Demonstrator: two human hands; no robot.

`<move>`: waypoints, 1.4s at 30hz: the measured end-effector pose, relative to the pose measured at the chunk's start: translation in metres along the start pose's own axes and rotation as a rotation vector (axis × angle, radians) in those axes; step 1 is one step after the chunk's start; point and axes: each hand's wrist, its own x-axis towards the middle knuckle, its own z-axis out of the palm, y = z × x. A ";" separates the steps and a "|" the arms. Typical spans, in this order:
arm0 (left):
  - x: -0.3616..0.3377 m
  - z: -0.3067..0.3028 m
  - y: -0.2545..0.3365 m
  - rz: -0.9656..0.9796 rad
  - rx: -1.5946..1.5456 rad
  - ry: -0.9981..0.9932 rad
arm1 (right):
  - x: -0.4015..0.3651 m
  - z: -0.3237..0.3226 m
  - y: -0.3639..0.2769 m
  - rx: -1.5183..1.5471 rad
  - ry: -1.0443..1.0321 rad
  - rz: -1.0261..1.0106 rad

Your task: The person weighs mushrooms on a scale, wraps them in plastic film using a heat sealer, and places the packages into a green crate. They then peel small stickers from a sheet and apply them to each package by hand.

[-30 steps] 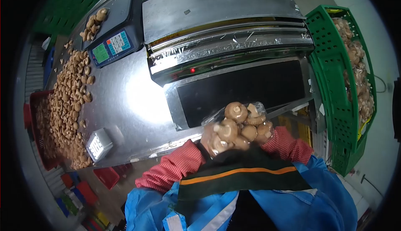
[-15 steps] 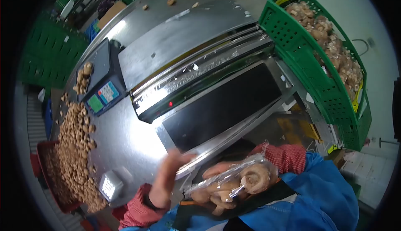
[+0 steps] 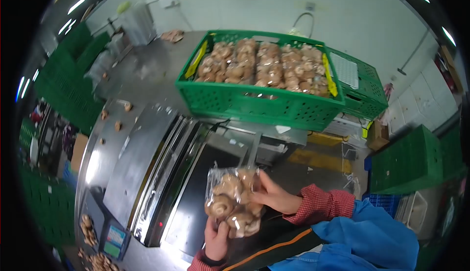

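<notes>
The left hand [image 3: 216,241] has moved to pinch the mushroom bag [image 3: 229,198] low, the right hand [image 3: 278,197] its side, seemingly for balance.

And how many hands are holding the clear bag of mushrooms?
2. The left hand holds the clear bag of mushrooms at its lower left; the right hand holds its right side. Parts of both may be hidden; no third hand shows.

left hand [image 3: 216,239] and right hand [image 3: 278,195] both grip, fingers bent.
</notes>
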 end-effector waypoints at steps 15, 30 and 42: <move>0.369 0.314 0.069 0.904 1.426 -0.668 | 0.046 -0.314 -0.261 -0.547 0.725 -0.197; 0.405 0.309 0.049 0.805 2.010 -0.737 | 0.064 -0.268 -0.251 -1.958 0.810 -0.111; 0.417 0.295 0.046 0.856 2.007 -0.778 | 0.058 -0.255 -0.197 -2.094 0.811 0.124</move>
